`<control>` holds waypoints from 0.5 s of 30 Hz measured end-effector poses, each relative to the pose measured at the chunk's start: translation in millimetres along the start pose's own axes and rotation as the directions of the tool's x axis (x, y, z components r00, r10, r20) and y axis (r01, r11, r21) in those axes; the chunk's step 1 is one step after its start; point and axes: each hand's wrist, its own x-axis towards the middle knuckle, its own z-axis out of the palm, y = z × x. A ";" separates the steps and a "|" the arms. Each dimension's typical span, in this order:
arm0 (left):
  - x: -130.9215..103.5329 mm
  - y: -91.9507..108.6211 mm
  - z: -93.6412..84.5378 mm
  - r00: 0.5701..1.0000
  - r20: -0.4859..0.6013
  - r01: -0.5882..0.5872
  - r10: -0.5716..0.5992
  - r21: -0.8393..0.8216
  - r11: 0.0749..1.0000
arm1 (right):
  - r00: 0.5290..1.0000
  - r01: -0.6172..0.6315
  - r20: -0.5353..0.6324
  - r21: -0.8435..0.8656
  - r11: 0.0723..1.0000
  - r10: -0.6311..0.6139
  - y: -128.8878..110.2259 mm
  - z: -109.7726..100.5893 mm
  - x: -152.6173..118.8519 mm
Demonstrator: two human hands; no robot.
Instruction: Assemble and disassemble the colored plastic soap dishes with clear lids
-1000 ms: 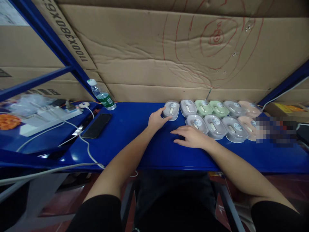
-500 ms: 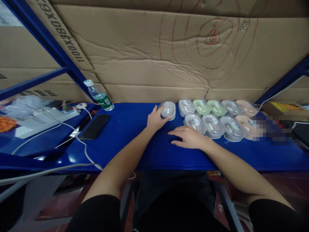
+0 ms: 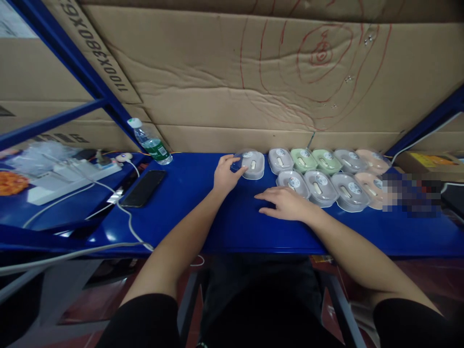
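A grey oval plastic box [image 3: 255, 167] with a clear lid, a white piece on it and a round sticker sits apart at the left of similar boxes. Beside its left edge is my left hand [image 3: 227, 177], thumb and fingers apart; whether the thumb tip touches the lid I cannot tell. My right hand [image 3: 284, 203] hovers or rests low over the blue table, fingers stretched out and holding nothing. It is nearest the front-row grey box [image 3: 293, 181], part of which it hides. Two rows hold more grey boxes, a green box [image 3: 303, 159] and a pink box [image 3: 372, 160].
A water bottle [image 3: 154, 144] stands at the back left of the blue table [image 3: 203, 193]. Nearer lies a black phone [image 3: 144, 188], with a white cable [image 3: 130, 227] and a power strip [image 3: 72, 181] to its left. A cardboard wall [image 3: 203, 72] closes the back.
My left hand has drawn back a little to the left from the separate grey box, its fingers off the lid's far side. My right hand has hardly moved.
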 end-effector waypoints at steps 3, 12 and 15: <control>-5.1 11.2 5.0 0.996 0.068 -0.057 0.055 0.038 0.998 | 1.000 0.000 0.000 0.003 1.000 0.000 -0.3 0.0 0.5; -12.9 23.2 11.3 0.976 0.198 -0.116 0.094 0.103 0.988 | 1.000 0.001 0.000 -0.003 1.000 -0.001 -0.7 0.4 1.5; -9.3 18.2 12.4 0.975 0.217 -0.077 0.056 0.093 0.993 | 1.000 -0.004 0.008 -0.004 1.000 0.004 -0.4 0.3 1.6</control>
